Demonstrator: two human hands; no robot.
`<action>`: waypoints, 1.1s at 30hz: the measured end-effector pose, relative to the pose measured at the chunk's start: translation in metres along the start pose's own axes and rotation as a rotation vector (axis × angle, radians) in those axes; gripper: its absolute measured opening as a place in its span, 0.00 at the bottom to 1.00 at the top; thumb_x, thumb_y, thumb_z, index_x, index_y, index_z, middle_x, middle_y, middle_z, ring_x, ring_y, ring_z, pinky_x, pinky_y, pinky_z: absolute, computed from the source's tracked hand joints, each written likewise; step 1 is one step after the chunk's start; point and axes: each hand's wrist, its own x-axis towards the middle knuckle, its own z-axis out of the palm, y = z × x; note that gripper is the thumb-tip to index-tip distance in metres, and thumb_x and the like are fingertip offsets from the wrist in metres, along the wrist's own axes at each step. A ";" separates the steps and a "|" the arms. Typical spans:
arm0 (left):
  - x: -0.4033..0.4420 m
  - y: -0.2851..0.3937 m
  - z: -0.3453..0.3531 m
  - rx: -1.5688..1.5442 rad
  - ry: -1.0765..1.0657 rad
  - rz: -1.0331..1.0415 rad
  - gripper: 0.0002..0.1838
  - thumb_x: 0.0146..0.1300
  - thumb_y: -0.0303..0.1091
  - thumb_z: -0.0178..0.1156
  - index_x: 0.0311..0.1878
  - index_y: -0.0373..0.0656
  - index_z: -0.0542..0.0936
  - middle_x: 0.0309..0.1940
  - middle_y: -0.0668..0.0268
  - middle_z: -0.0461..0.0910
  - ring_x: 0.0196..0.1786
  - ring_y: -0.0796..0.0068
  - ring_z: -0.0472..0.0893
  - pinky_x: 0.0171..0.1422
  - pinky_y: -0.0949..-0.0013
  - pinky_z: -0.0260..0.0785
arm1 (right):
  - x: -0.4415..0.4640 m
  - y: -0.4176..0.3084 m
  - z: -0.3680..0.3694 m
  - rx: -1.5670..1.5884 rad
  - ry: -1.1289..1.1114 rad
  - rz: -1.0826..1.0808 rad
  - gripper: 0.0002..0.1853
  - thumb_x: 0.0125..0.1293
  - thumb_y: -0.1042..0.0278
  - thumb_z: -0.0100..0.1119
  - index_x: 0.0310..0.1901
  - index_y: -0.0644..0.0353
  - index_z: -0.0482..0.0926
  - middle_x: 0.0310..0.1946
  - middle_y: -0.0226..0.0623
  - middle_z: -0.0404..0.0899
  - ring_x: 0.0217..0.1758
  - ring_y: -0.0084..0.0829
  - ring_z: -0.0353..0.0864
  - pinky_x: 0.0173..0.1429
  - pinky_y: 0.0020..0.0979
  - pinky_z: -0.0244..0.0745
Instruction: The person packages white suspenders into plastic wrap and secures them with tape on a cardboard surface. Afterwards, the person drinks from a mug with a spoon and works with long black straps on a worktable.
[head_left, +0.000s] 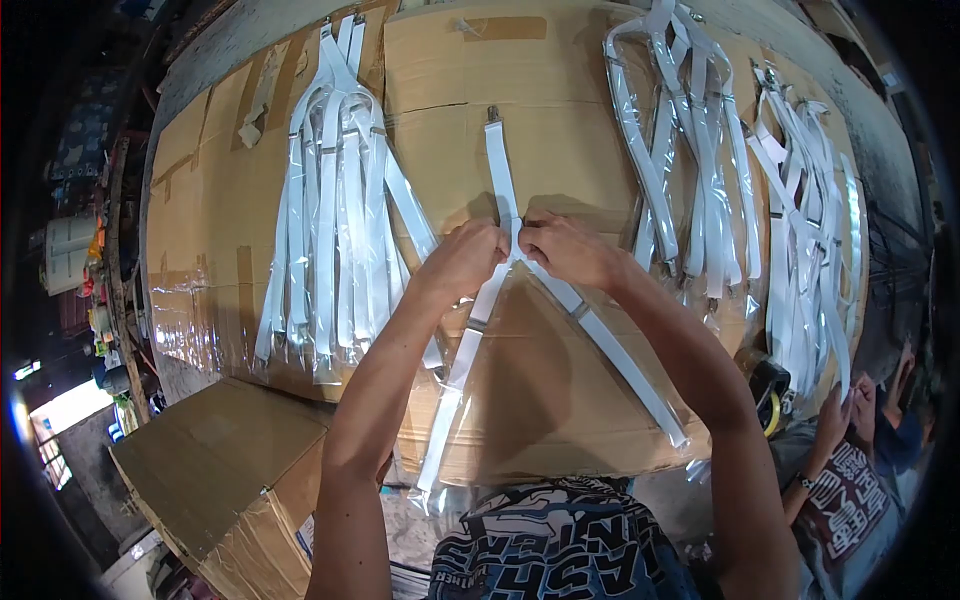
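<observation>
A pair of white suspenders [498, 165] lies spread in a Y shape on the cardboard, its metal clip at the far end. Two straps run toward me, each with a metal slider, and clear plastic shows along them. At the point where the straps meet, my left hand [468, 258] is closed on the left side of the suspenders. Opposite it, knuckles almost touching, my right hand [570, 248] is closed on the right side. The fingertips of both hands are curled under and partly hidden.
Suspenders in clear plastic lie in a pile [330, 200] at left, with more in a bundle [690, 140] and a heap [805, 220] at right. A cardboard box [215, 460] stands front left. A tape roll [768, 395] sits near the right edge. Another person's hands [845, 410] hold a strap.
</observation>
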 end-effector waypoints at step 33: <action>-0.007 -0.010 0.051 -0.053 0.498 0.440 0.06 0.56 0.20 0.63 0.36 0.36 0.79 0.52 0.57 0.76 0.56 0.53 0.75 0.58 0.57 0.71 | -0.013 -0.003 0.008 0.020 0.119 0.091 0.03 0.57 0.74 0.60 0.33 0.61 0.78 0.36 0.44 0.78 0.38 0.50 0.81 0.43 0.48 0.76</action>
